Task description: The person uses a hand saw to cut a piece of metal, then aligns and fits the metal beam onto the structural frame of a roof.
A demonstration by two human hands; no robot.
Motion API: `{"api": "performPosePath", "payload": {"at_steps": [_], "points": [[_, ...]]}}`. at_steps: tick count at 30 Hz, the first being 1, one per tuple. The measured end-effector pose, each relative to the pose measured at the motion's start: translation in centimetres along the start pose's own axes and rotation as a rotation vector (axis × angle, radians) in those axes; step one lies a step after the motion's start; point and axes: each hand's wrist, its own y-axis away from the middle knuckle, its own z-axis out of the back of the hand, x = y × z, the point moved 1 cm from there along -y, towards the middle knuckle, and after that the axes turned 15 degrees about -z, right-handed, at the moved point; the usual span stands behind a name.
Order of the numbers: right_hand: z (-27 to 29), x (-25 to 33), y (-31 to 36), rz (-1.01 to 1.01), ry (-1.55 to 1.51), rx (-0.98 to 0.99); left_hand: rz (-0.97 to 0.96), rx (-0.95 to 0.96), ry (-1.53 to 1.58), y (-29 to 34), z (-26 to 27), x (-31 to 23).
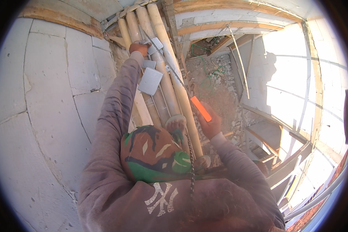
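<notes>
My right hand (210, 123) is closed around the bright orange handle of a handsaw (200, 109). Its long dark blade, seen nearly edge-on, runs up and left across a small pale grey block (155, 45). My left hand (140, 47) grips the left side of that block, with the fingers partly hidden. The block rests on light bamboo poles (158, 27). Nearer to me, a larger rectangular grey block piece (150, 81) and a smaller one (149, 64) lie on the same poles.
Pale block walls stand at the left (46, 73) and the right (290, 58). My bent knee (154, 154) in camouflage cloth is close below the poles. Beyond the poles is lower ground with rubble (220, 79) and a green cord. A thin pole (239, 62) leans near the right wall.
</notes>
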Motion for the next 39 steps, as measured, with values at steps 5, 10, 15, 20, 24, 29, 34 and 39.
{"api": "performPosePath", "payload": {"at_steps": [5,10,15,20,24,29,34,39], "points": [[0.2,-1.3,-0.1,0.014,0.005,-0.018,-0.048,0.02,0.018,-0.4,-1.7,0.9],[-0.2,-0.3,-0.9,-0.04,-0.015,0.036,-0.151,0.011,-0.14,-0.9,-0.8,2.2],[-0.9,0.0,-1.9,-0.063,-0.009,0.02,-0.157,0.027,-0.239,0.1,-1.7,0.7],[-1.3,1.3,-1.8,-0.086,-0.025,0.042,-0.159,0.033,-0.256,-0.1,-1.1,0.9],[-1.0,0.6,-0.9,-0.048,0.024,0.035,-0.149,-0.002,-0.213,-0.6,-0.9,2.1],[-1.0,-0.1,-0.3,-0.017,0.01,-0.014,-0.151,0.001,-0.187,-0.6,-1.0,2.0],[-1.4,0.5,-1.7,-0.104,0.011,0.033,-0.208,0.039,-0.299,0.2,-1.9,0.6],[-0.6,0.9,-0.2,-0.004,0.026,0.011,-0.203,-0.006,-0.227,-0.6,-0.2,1.8]]}}
